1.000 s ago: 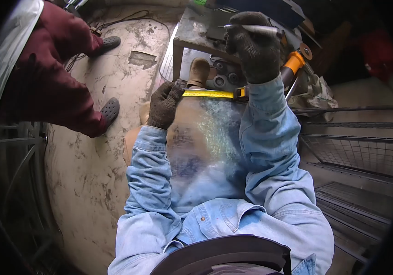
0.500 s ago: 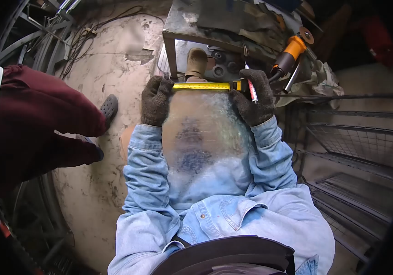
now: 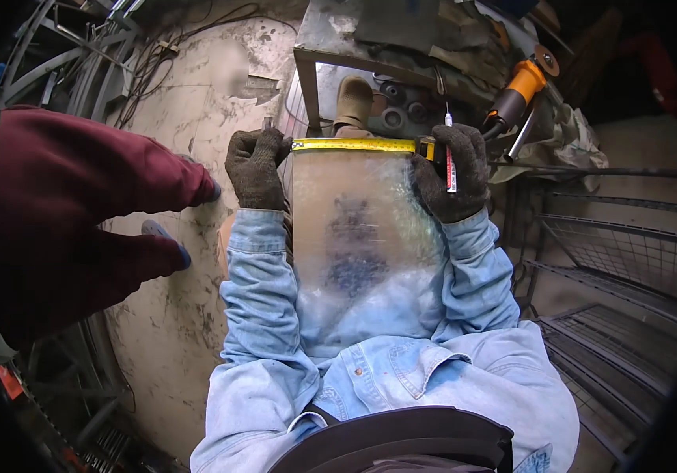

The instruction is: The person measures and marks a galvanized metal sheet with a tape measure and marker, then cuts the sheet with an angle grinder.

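A clear sheet (image 3: pixel 318 205) with a hazy, wrinkled surface lies in front of my body, over my lap. Across its far edge runs the yellow blade (image 3: pixel 354 145) of a tape measure (image 3: pixel 427 148). My right hand (image 3: pixel 456 169), in a dark knit glove, grips the tape's case along with a white and red marker (image 3: pixel 450 158), tip pointing away from me. At the sheet's left edge, the gloved fingers of my left hand (image 3: pixel 258 165) are closed beside the blade's end. A small grey piece (image 3: pixel 268 122) shows just above them; I cannot tell what they hold.
An orange angle grinder (image 3: pixel 521 88) rests by the metal table (image 3: pixel 330 57) ahead. Dark wire-mesh racks (image 3: pixel 614 236) stand on the right. A person in maroon trousers (image 3: pixel 94 169) is close on the left, near metal frames. A cable (image 3: pixel 145 87) lies on the floor.
My left hand has shifted left, clear of the blade, so the tape's end now shows at the sheet's edge. The person on the left has changed stance.
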{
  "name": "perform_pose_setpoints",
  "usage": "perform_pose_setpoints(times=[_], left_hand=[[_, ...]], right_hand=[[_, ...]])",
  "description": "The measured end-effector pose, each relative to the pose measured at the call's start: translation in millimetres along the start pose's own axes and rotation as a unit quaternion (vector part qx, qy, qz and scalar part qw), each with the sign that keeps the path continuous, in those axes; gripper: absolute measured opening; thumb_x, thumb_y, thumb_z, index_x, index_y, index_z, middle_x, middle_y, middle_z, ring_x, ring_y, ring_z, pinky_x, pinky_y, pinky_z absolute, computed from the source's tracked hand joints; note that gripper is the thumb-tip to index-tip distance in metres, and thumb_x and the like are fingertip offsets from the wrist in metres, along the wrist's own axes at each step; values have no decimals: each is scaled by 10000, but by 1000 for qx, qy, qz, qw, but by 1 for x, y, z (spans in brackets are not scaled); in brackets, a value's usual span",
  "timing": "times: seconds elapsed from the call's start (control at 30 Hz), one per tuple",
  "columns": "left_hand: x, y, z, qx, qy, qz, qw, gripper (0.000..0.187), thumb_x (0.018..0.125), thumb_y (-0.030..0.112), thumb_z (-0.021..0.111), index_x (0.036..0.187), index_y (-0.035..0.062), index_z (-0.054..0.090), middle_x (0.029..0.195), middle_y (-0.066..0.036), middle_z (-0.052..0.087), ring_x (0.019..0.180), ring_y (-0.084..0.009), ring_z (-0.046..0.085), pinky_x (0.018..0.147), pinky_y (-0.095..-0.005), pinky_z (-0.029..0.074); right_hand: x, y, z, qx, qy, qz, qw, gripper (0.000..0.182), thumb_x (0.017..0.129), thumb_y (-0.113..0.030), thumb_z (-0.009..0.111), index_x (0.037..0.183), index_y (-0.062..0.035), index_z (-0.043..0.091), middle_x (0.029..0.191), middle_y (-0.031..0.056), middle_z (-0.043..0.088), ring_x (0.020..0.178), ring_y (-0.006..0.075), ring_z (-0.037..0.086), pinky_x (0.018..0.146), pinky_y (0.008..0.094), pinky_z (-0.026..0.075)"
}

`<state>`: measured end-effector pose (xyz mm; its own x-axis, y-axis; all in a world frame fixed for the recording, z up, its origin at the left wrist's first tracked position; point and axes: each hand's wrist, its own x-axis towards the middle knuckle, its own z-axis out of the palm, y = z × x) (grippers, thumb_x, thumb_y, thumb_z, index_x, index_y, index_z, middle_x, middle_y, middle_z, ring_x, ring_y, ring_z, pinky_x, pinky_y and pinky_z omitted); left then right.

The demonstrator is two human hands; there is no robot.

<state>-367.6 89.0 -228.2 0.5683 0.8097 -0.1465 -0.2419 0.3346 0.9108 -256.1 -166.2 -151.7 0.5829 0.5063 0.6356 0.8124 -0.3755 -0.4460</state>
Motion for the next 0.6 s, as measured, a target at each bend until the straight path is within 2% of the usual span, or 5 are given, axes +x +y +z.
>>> perform_pose_setpoints(times=[0.23,0.33,0.43,0.53,0.6], left_hand=[[3,5,-12,-69,-14,19,997,102,844,-59,614,852,19,549,912,-141,641,685,-252,664,745,-455,622],[9,14,-15,-70,-6,-1,998,141,794,-82,577,884,24,560,920,-120,612,676,-196,631,656,-363,621],[14,24,-14,76,-75,-115,988,167,917,116,561,1072,56,570,771,-33,520,556,-118,466,523,-241,439],[20,30,2,286,-153,-167,931,270,941,207,596,1168,61,578,761,-16,548,569,-86,458,505,-239,417],[19,16,-4,283,-196,-160,925,304,941,245,632,1169,45,613,782,-5,589,593,-57,468,514,-230,412]], right_hand=[[1,-2,2,-13,-5,-2,1000,464,652,-46,757,1092,-54,609,1013,156,616,959,374,592,855,460,491],[2,-1,3,-11,5,-5,1000,472,655,-43,754,1103,-56,606,1008,155,610,953,373,590,849,459,490],[2,-3,1,-29,-7,-14,999,486,657,-40,752,1118,-56,598,1010,158,600,951,370,588,849,457,490],[2,-5,1,-6,-6,9,1000,498,657,-42,753,1128,-52,592,1006,161,593,954,364,587,853,455,492],[4,-6,-1,1,-16,17,1000,508,654,-37,756,1134,-48,587,1016,165,588,955,364,587,856,451,493]])
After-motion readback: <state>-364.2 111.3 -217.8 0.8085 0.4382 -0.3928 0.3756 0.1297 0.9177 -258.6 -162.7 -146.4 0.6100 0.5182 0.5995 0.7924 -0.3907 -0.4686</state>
